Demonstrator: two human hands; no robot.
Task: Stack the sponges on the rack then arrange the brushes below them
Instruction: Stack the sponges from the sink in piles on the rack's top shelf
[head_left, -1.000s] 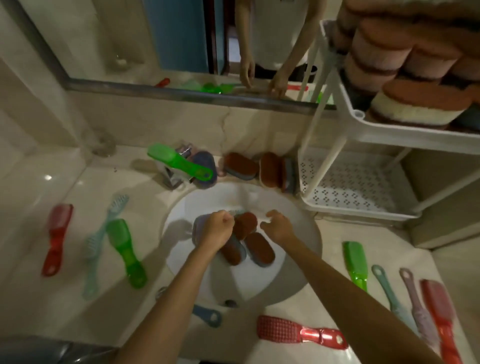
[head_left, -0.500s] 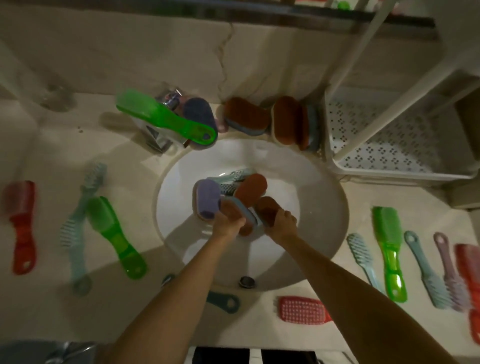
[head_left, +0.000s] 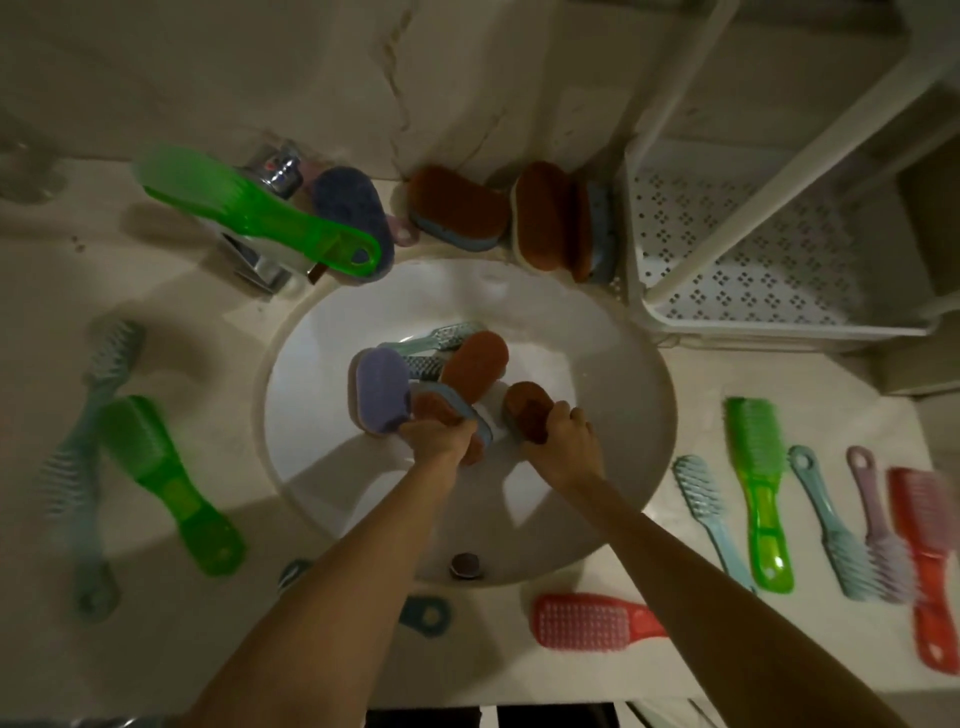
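Observation:
Both my hands reach into the white sink basin (head_left: 597, 364). My left hand (head_left: 439, 441) grips a brown sponge with a blue base (head_left: 441, 410), with a purple sponge (head_left: 382, 389) leaning against it. My right hand (head_left: 563, 447) grips another brown sponge (head_left: 527, 408). A third brown sponge (head_left: 478, 361) lies in the basin over a pale teal brush (head_left: 441, 338). More sponges (head_left: 457, 215) stand against the back wall. The white rack's lower perforated shelf (head_left: 753, 270) sits at the right.
A green brush (head_left: 260, 218) rests on the chrome tap (head_left: 275, 171) beside a blue sponge (head_left: 348, 208). Teal and green brushes (head_left: 150, 483) lie on the left counter. Several brushes (head_left: 758, 493) lie at the right, and a red brush (head_left: 587, 621) at the front edge.
The camera tilted down, so the rack's upper shelf with stacked sponges left view. Both hands drew back toward me in the basin and took hold of sponges.

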